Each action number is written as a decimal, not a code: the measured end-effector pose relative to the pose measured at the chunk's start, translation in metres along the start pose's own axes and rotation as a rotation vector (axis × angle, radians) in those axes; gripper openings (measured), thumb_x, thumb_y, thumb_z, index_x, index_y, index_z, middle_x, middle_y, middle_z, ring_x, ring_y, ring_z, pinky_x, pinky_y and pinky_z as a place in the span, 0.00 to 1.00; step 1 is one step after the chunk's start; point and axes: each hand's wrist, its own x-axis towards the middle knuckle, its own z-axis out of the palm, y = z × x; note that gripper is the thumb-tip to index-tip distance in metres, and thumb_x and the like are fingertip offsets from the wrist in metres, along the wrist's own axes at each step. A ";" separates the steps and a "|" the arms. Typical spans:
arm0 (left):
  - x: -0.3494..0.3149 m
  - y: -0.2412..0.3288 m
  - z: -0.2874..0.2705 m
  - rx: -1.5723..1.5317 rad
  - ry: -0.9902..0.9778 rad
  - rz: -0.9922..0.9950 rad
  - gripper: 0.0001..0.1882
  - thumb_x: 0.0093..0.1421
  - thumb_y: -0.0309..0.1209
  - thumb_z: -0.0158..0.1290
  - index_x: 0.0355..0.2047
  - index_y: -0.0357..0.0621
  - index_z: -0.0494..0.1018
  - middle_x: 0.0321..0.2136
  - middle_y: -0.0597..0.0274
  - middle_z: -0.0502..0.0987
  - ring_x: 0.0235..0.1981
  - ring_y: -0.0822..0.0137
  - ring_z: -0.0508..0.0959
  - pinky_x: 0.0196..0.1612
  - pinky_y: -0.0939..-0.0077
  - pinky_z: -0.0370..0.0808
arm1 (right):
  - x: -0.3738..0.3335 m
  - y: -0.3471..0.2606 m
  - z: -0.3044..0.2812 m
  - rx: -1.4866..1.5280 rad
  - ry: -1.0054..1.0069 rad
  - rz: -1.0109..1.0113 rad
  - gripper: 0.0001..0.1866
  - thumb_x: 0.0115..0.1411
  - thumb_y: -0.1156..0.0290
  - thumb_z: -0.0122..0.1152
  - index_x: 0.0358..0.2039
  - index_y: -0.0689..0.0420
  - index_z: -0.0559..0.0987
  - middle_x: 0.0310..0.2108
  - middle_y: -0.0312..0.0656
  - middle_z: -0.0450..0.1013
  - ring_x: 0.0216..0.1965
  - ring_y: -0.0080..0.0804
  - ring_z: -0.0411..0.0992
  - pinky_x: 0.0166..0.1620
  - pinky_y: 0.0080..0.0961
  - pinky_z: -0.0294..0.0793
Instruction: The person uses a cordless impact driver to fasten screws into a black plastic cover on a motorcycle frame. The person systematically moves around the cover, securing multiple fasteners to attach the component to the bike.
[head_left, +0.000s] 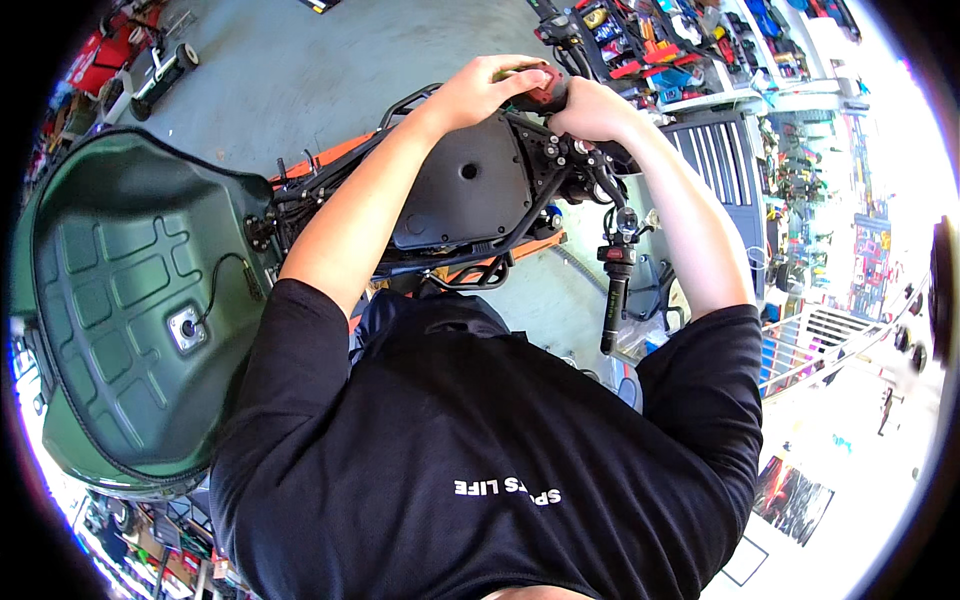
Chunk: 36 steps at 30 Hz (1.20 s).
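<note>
Both my arms reach forward over a stripped black scooter frame (520,215). My left hand (488,90) is closed around a small red part (541,93) at the far end of the frame. Right beside it, my right hand (592,110) is curled against the red part's right end, its fingers hidden behind the frame tubes. A black plastic cover (465,180) with a small hole lies under my left forearm. How the red part sits on the frame is hidden by my hands.
A green seat (120,300) is flipped up at my left, its ribbed underside and a cable showing. A black handlebar grip (613,310) hangs lower right. Shelves of tools (680,45) stand at the back right. A red machine (115,55) sits on the concrete floor (290,70).
</note>
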 end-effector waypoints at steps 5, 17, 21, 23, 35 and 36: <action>0.009 -0.020 0.006 0.025 0.005 0.001 0.32 0.78 0.53 0.59 0.67 0.38 0.82 0.59 0.53 0.88 0.60 0.65 0.84 0.68 0.66 0.76 | 0.006 0.005 0.005 0.007 -0.044 0.032 0.21 0.55 0.59 0.71 0.37 0.67 0.89 0.34 0.53 0.88 0.40 0.46 0.90 0.50 0.41 0.89; -0.001 -0.032 0.006 -0.038 0.036 -0.043 0.26 0.81 0.46 0.58 0.67 0.38 0.82 0.57 0.58 0.88 0.59 0.69 0.84 0.68 0.68 0.78 | 0.010 -0.007 0.010 -0.099 -0.041 0.056 0.21 0.56 0.60 0.68 0.40 0.66 0.90 0.36 0.53 0.89 0.44 0.46 0.90 0.52 0.41 0.88; -0.002 -0.046 0.005 -0.041 0.056 -0.039 0.26 0.81 0.45 0.58 0.67 0.38 0.82 0.58 0.58 0.88 0.59 0.68 0.84 0.68 0.68 0.77 | 0.013 -0.011 0.009 -0.105 -0.057 0.058 0.21 0.55 0.60 0.68 0.40 0.65 0.90 0.36 0.52 0.89 0.44 0.47 0.90 0.52 0.41 0.88; -0.002 -0.044 0.005 -0.024 0.064 -0.030 0.26 0.81 0.45 0.57 0.67 0.38 0.82 0.58 0.58 0.88 0.59 0.68 0.84 0.69 0.68 0.77 | 0.013 -0.013 0.009 -0.098 -0.067 0.064 0.20 0.55 0.60 0.68 0.39 0.65 0.90 0.36 0.52 0.89 0.44 0.47 0.90 0.52 0.41 0.88; -0.001 -0.044 0.004 -0.038 0.052 -0.051 0.26 0.82 0.46 0.56 0.67 0.38 0.81 0.58 0.57 0.88 0.59 0.68 0.85 0.68 0.67 0.78 | 0.018 -0.012 0.010 -0.095 -0.059 0.055 0.19 0.56 0.61 0.68 0.39 0.66 0.89 0.32 0.51 0.88 0.39 0.44 0.90 0.49 0.40 0.89; -0.001 -0.045 0.003 -0.046 0.048 -0.050 0.26 0.82 0.46 0.56 0.68 0.38 0.81 0.58 0.57 0.88 0.59 0.67 0.85 0.69 0.67 0.77 | 0.019 -0.011 0.010 -0.100 -0.056 0.052 0.19 0.56 0.61 0.68 0.38 0.66 0.89 0.32 0.51 0.88 0.38 0.44 0.90 0.49 0.40 0.89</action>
